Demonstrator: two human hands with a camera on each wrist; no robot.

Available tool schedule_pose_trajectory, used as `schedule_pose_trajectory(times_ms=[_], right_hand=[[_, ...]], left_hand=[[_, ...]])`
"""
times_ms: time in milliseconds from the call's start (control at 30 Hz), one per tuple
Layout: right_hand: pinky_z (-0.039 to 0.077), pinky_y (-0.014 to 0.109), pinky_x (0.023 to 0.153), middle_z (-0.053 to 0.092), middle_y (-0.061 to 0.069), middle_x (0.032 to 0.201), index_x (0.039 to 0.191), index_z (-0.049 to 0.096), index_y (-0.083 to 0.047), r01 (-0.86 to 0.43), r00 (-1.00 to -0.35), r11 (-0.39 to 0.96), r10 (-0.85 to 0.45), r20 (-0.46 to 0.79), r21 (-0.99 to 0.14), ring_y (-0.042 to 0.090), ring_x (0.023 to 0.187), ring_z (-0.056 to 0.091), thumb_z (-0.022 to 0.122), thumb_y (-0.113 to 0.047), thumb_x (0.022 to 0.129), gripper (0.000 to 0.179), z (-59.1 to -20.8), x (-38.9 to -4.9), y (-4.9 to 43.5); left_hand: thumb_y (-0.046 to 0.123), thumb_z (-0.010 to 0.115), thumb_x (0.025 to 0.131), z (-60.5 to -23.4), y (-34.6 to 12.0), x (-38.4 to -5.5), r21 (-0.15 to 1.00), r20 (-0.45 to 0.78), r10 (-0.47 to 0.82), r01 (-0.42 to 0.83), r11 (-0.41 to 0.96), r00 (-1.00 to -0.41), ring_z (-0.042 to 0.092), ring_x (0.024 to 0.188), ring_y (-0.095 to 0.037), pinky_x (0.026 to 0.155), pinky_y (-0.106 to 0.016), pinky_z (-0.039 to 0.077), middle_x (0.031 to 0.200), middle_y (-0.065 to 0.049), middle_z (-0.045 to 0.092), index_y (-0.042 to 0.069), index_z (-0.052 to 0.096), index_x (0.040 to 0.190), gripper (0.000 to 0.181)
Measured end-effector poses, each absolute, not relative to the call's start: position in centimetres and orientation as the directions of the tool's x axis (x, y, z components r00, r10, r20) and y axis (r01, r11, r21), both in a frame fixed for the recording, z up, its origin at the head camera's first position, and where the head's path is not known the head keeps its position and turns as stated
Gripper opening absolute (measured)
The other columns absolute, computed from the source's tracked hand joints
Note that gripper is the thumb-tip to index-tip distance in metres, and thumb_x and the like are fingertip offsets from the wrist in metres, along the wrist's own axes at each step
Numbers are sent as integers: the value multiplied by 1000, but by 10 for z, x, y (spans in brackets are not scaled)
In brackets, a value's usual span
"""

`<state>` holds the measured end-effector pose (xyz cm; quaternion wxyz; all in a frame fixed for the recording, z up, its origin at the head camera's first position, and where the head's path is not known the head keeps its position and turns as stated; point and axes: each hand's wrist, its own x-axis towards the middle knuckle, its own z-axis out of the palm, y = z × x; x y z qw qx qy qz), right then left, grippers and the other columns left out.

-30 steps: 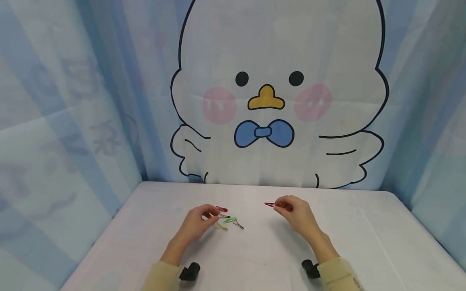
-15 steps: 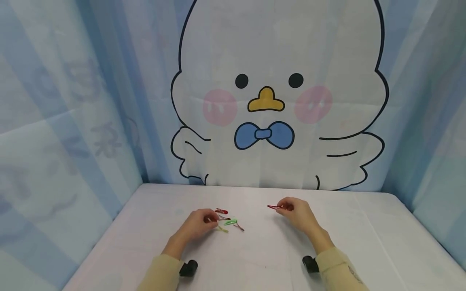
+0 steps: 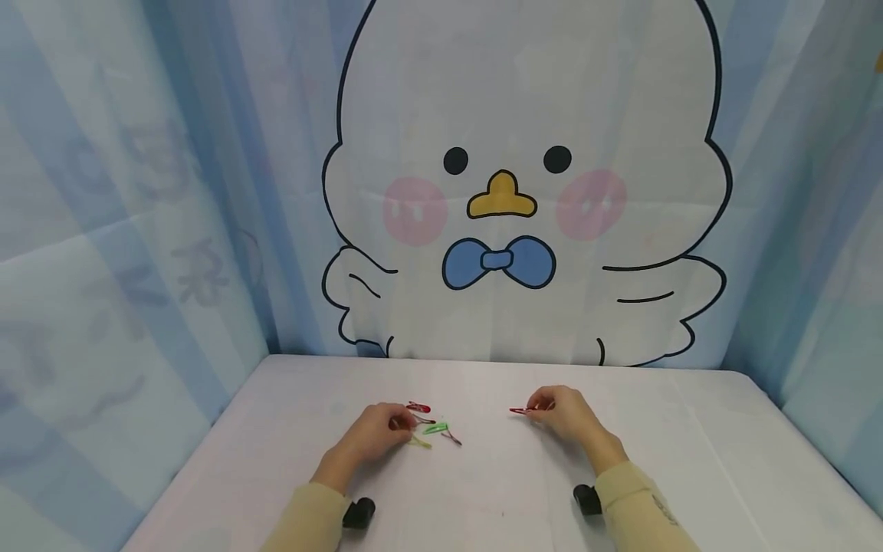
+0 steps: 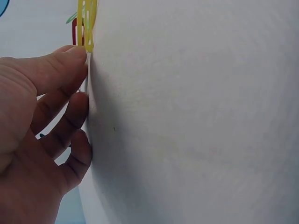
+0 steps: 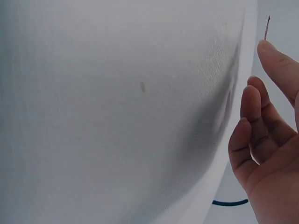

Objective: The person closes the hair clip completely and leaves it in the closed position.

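My right hand [image 3: 566, 412] pinches one end of a red snap hair clip [image 3: 517, 411] between thumb and fingers, low over the white table. In the right wrist view this hair clip [image 5: 267, 27] shows edge-on above the thumb tip. My left hand [image 3: 379, 433], fingers loosely curled, rests at the left side of several small clips. Its thumb tip lies right at the near end of a yellow hair clip [image 4: 87, 23]; a dark red clip [image 4: 74, 30] stands just behind. The small group also has a red clip [image 3: 418, 407], a green clip [image 3: 436, 428] and a brownish-red clip [image 3: 451, 438].
The white-covered table [image 3: 497, 491] ends at the back against a curtain [image 3: 503, 322] printed with a large white bird. Blue-and-white curtains hang at both sides. Black wrist camera mounts [image 3: 359, 514] sit beside the sleeves.
My left hand has drawn slightly nearer the front, towards the yellow clip. My right hand, with its red clip, has come down and a little to the right. The clips on the table stay put.
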<state>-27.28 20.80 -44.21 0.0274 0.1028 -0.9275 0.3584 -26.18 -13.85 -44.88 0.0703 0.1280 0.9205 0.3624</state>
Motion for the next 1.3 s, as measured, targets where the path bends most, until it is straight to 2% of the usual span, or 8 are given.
schedule_pose_trajectory(times_ms=[267, 700, 933, 1167, 1300], right_hand=[[45, 38, 76, 62, -1, 84, 88, 71, -14, -172, -983, 746, -177, 57, -643, 19, 81, 55, 80, -11, 85, 9, -446, -273, 224], [45, 39, 74, 60, 2, 86, 91, 71, -12, -87, -991, 783, -133, -28, -616, 22, 82, 52, 77, -10, 88, 7, -444, -268, 248], [42, 36, 71, 58, 2, 82, 90, 71, -11, -87, -991, 782, -132, -28, -618, 21, 78, 51, 78, -9, 87, 7, -443, -267, 250], [42, 36, 70, 57, 2, 84, 93, 72, -11, -73, -991, 790, -125, -43, -609, 21, 79, 51, 78, -11, 87, 9, -446, -269, 251], [43, 37, 71, 58, 3, 87, 96, 72, -10, -66, -991, 786, -122, -49, -614, 22, 81, 51, 78, -13, 87, 11, -443, -267, 251]], left_hand=[[4, 75, 90, -450, -137, -261, 670, -29, 296, 201, 715, -955, 53, 81, -18, 77, -36, 48, 86, 2, 60, 12, 72, 93, 9], [9, 74, 92, -451, -142, -260, 670, -32, 307, 207, 713, -951, 53, 83, -18, 79, -38, 47, 89, 4, 61, 14, 70, 92, 7], [9, 74, 92, -448, -145, -257, 719, -5, 316, 216, 661, -949, 56, 86, -17, 84, -39, 50, 91, 4, 63, 15, 69, 93, 8], [11, 74, 93, -443, -148, -254, 787, 3, 285, 178, 591, -959, 57, 84, -19, 77, -35, 51, 89, 3, 65, 15, 71, 93, 6], [14, 75, 93, -440, -148, -255, 808, -2, 254, 148, 571, -967, 58, 86, -20, 77, -35, 52, 90, 3, 66, 16, 73, 94, 3]])
